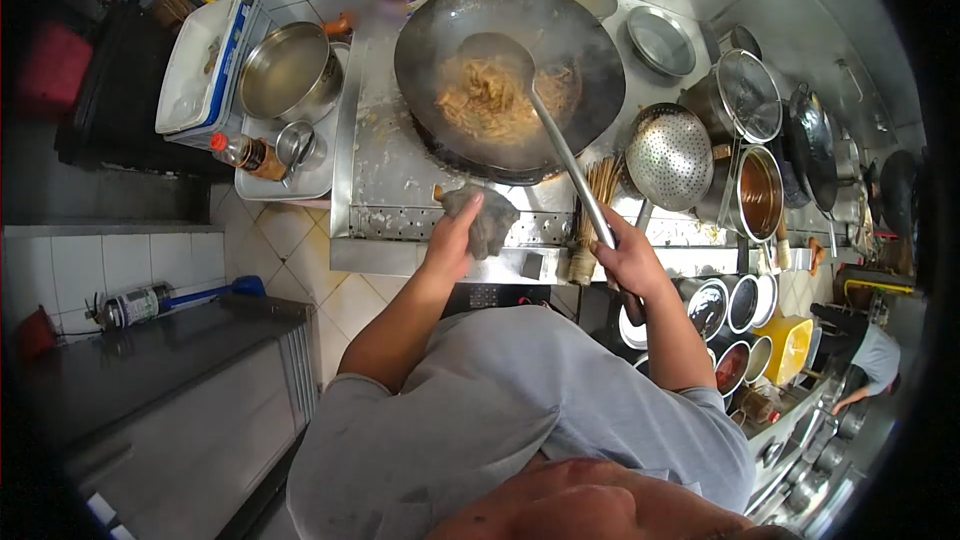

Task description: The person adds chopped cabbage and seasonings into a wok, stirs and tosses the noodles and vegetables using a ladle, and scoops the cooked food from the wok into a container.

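A large dark wok (420,60) sits on the stove, holding a heap of brownish shredded food (490,100). My right hand (632,255) is closed round the handle of a long ladle (565,155), whose bowl rests in the wok over the food. At the wok's near edge, my left hand (452,238) holds a grey cloth (492,220), thumb on top; the cloth hides part of the fingers. A bamboo brush (598,190) stands just left of the ladle hand.
A perforated strainer (670,155) and pots, one with reddish liquid (760,195), stand right. A metal pot (290,70) and a sauce bottle (250,155) are on a left tray. Another person (878,358) works at the far right. Bowls and a yellow container (788,350) sit lower right.
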`<state>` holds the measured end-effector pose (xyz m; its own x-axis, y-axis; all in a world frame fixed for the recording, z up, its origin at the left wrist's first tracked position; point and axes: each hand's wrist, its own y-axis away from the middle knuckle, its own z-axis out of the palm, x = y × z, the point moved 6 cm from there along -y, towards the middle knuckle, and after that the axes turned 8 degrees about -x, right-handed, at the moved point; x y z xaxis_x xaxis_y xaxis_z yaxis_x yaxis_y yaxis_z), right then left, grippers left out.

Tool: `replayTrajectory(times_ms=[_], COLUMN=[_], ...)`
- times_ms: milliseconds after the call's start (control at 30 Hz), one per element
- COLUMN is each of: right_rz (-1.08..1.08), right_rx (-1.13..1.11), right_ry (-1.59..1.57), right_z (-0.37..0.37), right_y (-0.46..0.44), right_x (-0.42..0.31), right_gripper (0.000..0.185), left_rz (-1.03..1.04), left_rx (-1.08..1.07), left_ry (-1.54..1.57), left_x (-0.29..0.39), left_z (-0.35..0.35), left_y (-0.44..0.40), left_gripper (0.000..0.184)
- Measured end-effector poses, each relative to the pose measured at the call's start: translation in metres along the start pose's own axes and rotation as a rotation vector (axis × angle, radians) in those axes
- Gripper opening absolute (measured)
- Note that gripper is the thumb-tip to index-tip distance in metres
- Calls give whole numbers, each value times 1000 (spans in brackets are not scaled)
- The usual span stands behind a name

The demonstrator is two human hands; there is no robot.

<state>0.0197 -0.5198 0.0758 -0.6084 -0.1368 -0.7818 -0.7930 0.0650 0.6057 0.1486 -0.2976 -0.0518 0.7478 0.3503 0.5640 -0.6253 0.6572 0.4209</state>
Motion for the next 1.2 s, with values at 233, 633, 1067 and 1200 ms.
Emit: replayTrajectory(times_ms=[233, 633, 1067, 1200], right_rz=[-127, -141, -59, -104], right_rx=[296, 316, -84, 152], right_ry=[594, 547, -100, 400], right_z=[-39, -89, -39, -51], right_y=[10, -135, -24, 9], right_x=[6, 2, -3, 2], right_gripper=[71, 63, 67, 73], left_rz=[-55, 22, -39, -57], left_rx=[-56, -80, 39, 57], left_ry=[306, 287, 250, 335], left_x=[4, -1, -3, -3], left_z=[35, 35, 28, 35], left_y=[-36, -38, -49, -62], left_gripper=[45, 51, 50, 41])
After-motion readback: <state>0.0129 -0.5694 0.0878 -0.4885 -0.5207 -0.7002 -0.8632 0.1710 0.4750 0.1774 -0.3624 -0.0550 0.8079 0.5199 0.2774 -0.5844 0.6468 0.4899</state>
